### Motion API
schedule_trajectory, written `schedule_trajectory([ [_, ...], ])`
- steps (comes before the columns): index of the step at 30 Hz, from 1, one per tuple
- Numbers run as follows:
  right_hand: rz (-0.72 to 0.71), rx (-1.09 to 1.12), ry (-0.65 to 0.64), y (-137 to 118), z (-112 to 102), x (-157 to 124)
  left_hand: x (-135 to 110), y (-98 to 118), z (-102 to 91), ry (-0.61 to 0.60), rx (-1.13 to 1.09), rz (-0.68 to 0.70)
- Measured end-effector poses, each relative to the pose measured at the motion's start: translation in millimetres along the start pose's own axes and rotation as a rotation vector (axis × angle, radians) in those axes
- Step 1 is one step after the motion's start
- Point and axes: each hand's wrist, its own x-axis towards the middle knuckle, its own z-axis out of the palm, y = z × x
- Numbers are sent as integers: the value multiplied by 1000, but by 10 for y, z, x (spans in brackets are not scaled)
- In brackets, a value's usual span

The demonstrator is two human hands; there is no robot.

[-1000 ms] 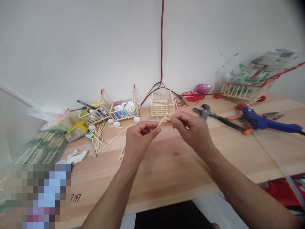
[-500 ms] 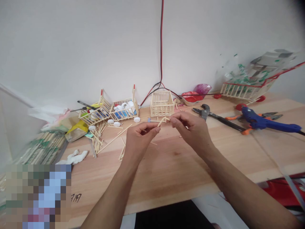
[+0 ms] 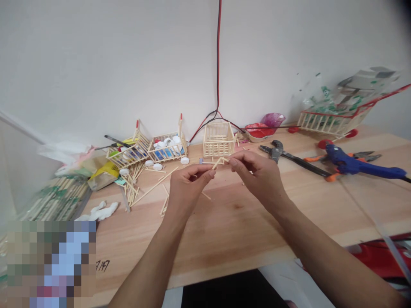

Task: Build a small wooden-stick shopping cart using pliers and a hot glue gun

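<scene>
Between my two hands is a small piece of pale wooden sticks (image 3: 219, 161) that meet at an angle. My left hand (image 3: 192, 177) pinches its lower left end between thumb and fingers. The other end is pinched by my right hand (image 3: 252, 169). Both hands are held over the wooden table, in front of a small stick basket (image 3: 219, 143) that stands near the wall. Loose cut sticks (image 3: 154, 188) lie to the left of my left hand. Pliers with black handles (image 3: 289, 158) rest to the right of my right hand.
Two stick carts, one (image 3: 167, 147) holding white and blue caps, the other (image 3: 128, 154) holding tools, stand at back left. A blue glue gun (image 3: 356, 162) lies at right, below a larger cart (image 3: 330, 122) with plastic bottles. Bagged sticks (image 3: 58, 201) lie far left; a red bowl (image 3: 259, 130) sits behind.
Almost nothing differs. Both hands keep their pinch on the joined sticks and stay in nearly the same place.
</scene>
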Motion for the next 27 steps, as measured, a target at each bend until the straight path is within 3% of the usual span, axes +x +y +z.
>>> schedule_trajectory([
  [27, 27, -3, -39, 27, -1, -6, 2, 3, -13, -13, 42, 16],
])
